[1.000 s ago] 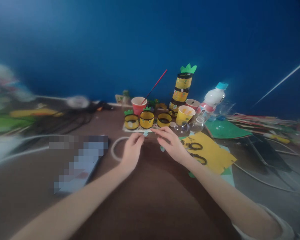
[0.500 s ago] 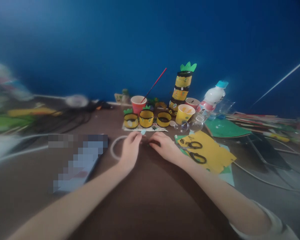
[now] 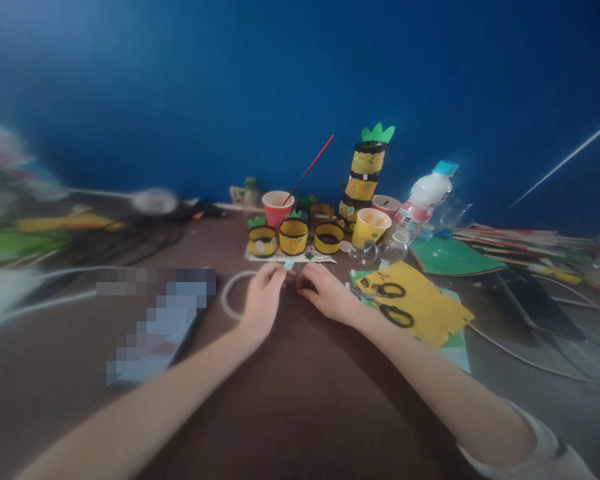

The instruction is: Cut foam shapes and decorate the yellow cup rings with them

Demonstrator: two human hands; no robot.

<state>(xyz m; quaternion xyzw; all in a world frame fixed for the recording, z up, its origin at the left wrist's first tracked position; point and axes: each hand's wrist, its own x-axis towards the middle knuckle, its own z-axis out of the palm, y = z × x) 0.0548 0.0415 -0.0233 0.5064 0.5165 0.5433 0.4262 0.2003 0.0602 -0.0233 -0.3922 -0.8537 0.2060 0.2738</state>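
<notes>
My left hand pinches a small pale blue piece, perhaps paper or a sticker, between thumb and fingers above the dark table. Close to its right, my right hand has its fingers curled together; whatever they may hold is too small to make out. Just beyond both hands stand three short yellow rings with black edges: a left ring, a middle ring and a right ring. Green leaf shapes top the left and middle ones. A patterned sheet lies under them.
Scissors lie on yellow sheets at the right. Behind are a red cup with a thin stick, a yellow cup, a tall ring stack and a white bottle. A pixelated flat object lies left.
My right hand's fingertips have shifted slightly and curled in closer. The pale blue piece has moved a little to the right with my left fingertips. The things on the table stay put.
</notes>
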